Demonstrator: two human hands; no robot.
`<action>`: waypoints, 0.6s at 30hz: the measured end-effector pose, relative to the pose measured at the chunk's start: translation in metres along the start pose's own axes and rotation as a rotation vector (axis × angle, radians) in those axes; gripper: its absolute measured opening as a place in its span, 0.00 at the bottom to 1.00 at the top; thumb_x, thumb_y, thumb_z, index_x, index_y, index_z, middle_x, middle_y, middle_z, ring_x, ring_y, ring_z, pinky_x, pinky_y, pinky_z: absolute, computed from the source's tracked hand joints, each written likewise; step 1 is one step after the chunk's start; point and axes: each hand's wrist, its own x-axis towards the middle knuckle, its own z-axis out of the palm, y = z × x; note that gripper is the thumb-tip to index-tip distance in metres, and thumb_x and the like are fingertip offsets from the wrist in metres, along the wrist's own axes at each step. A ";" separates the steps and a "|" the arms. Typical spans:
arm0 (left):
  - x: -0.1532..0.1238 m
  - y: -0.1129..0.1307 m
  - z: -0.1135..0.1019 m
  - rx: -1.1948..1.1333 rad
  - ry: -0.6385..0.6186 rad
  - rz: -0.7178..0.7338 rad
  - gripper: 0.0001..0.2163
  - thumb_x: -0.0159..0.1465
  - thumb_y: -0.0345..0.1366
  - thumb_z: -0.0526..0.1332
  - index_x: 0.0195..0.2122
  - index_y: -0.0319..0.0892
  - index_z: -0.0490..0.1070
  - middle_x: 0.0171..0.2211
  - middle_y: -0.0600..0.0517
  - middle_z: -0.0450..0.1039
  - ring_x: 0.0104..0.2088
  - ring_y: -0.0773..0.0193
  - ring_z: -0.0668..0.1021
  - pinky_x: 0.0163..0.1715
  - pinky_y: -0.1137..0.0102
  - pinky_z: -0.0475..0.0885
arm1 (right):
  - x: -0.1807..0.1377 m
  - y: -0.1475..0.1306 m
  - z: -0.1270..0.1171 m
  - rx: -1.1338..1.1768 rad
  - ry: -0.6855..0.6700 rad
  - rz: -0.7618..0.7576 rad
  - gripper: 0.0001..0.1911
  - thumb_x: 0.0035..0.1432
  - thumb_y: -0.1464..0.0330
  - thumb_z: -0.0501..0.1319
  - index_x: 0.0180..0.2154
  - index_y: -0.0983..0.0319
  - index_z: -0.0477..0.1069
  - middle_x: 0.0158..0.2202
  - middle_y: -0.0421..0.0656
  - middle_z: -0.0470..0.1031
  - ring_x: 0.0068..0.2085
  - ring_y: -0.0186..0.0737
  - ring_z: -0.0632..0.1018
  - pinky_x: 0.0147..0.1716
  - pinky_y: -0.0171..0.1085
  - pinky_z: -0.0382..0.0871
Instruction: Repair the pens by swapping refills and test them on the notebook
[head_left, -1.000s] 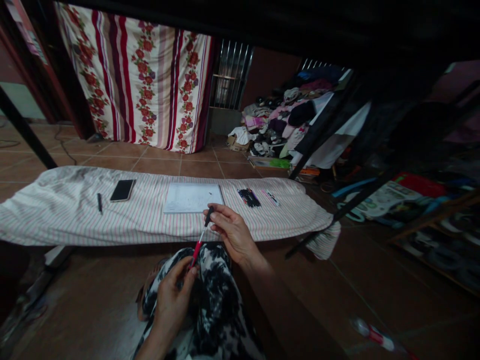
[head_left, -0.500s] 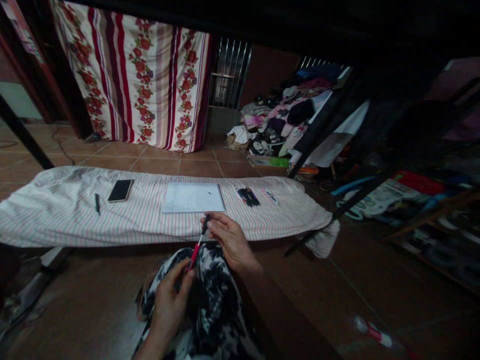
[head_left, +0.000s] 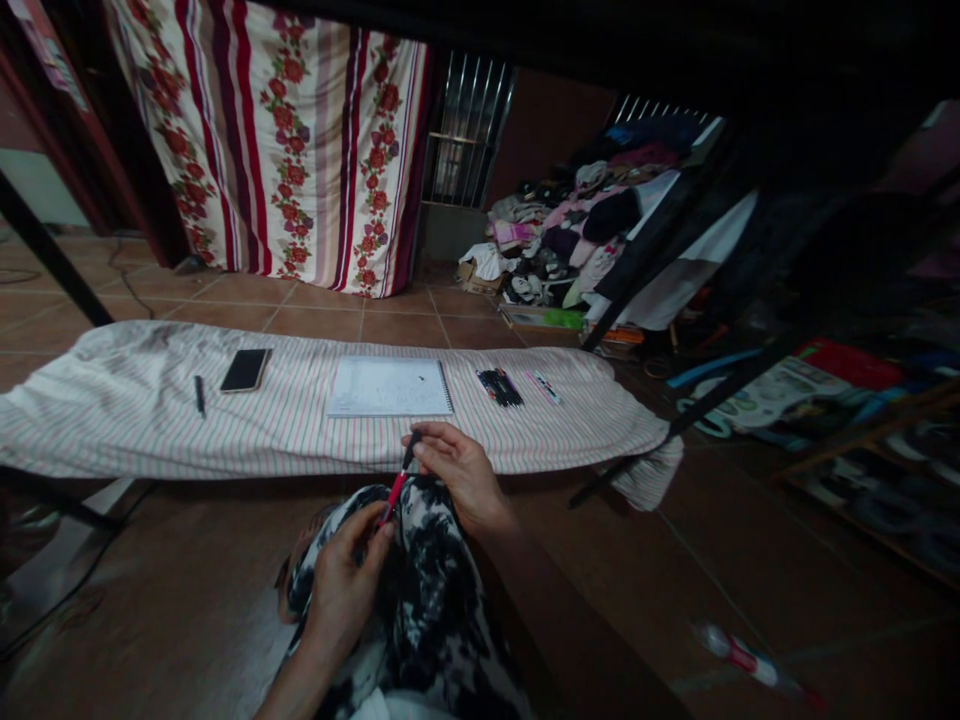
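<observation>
My left hand [head_left: 346, 575] is closed around the lower red barrel of a slim pen [head_left: 397, 487], held tilted above my lap. My right hand [head_left: 459, 470] pinches the pen's black upper end between thumb and fingers. A short pale section shows between black and red. Just beyond my hands a spiral notebook [head_left: 386, 390] lies open on the striped cloth [head_left: 300, 445], with faint marks on its page and a small dark piece [head_left: 421, 378] on top. Right of it lie a bunch of dark pens or pencils [head_left: 499, 388] and a small pink-and-white item [head_left: 544, 387].
A phone [head_left: 246, 370] and a black pen [head_left: 199, 396] lie on the cloth at the left. Dark metal bars [head_left: 697, 405] slant down at the right. Beyond are a floral curtain [head_left: 322, 160] and heaped clothes [head_left: 570, 225]. A bottle-like object [head_left: 742, 658] lies on the floor.
The pale section between the pen's black end and red barrel looks shorter, as my left hand has moved slightly up towards my right. The camera view has shifted a little.
</observation>
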 end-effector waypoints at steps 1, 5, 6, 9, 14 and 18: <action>0.000 0.000 0.000 0.000 -0.002 0.005 0.19 0.54 0.47 0.62 0.41 0.40 0.76 0.37 0.45 0.80 0.38 0.55 0.80 0.41 0.63 0.74 | 0.000 0.000 0.000 -0.017 -0.004 -0.001 0.15 0.40 0.64 0.71 0.34 0.59 0.75 0.33 0.41 0.79 0.31 0.33 0.74 0.30 0.33 0.65; 0.002 -0.002 -0.002 0.006 -0.002 0.029 0.18 0.55 0.47 0.62 0.42 0.40 0.76 0.37 0.46 0.79 0.37 0.56 0.80 0.38 0.65 0.74 | -0.002 -0.002 -0.002 -0.081 -0.030 -0.011 0.15 0.41 0.65 0.71 0.34 0.59 0.74 0.32 0.41 0.78 0.30 0.33 0.74 0.30 0.33 0.65; 0.002 -0.003 -0.003 0.009 0.000 0.033 0.18 0.55 0.46 0.62 0.42 0.40 0.76 0.37 0.46 0.79 0.37 0.56 0.80 0.38 0.65 0.74 | -0.002 -0.003 -0.002 -0.092 -0.036 -0.016 0.15 0.41 0.65 0.71 0.34 0.59 0.74 0.32 0.41 0.78 0.30 0.33 0.74 0.30 0.33 0.66; 0.003 -0.004 -0.004 0.012 -0.001 0.045 0.17 0.55 0.45 0.62 0.42 0.41 0.76 0.37 0.46 0.79 0.37 0.56 0.79 0.39 0.65 0.74 | -0.002 -0.004 -0.003 -0.127 -0.055 -0.034 0.16 0.42 0.65 0.70 0.36 0.58 0.73 0.32 0.40 0.77 0.29 0.32 0.73 0.29 0.33 0.66; 0.002 0.000 -0.007 0.039 0.004 0.081 0.16 0.56 0.45 0.61 0.41 0.41 0.76 0.37 0.46 0.79 0.38 0.55 0.79 0.41 0.63 0.73 | -0.001 -0.004 -0.006 -0.198 -0.091 -0.061 0.17 0.42 0.63 0.70 0.37 0.59 0.72 0.33 0.40 0.77 0.30 0.32 0.74 0.29 0.33 0.68; 0.003 0.002 -0.010 0.059 -0.005 0.113 0.16 0.56 0.45 0.61 0.40 0.41 0.76 0.38 0.45 0.78 0.38 0.55 0.78 0.40 0.62 0.73 | -0.001 -0.003 -0.009 -0.259 -0.143 -0.022 0.18 0.40 0.62 0.70 0.35 0.60 0.71 0.31 0.39 0.74 0.31 0.33 0.74 0.30 0.33 0.68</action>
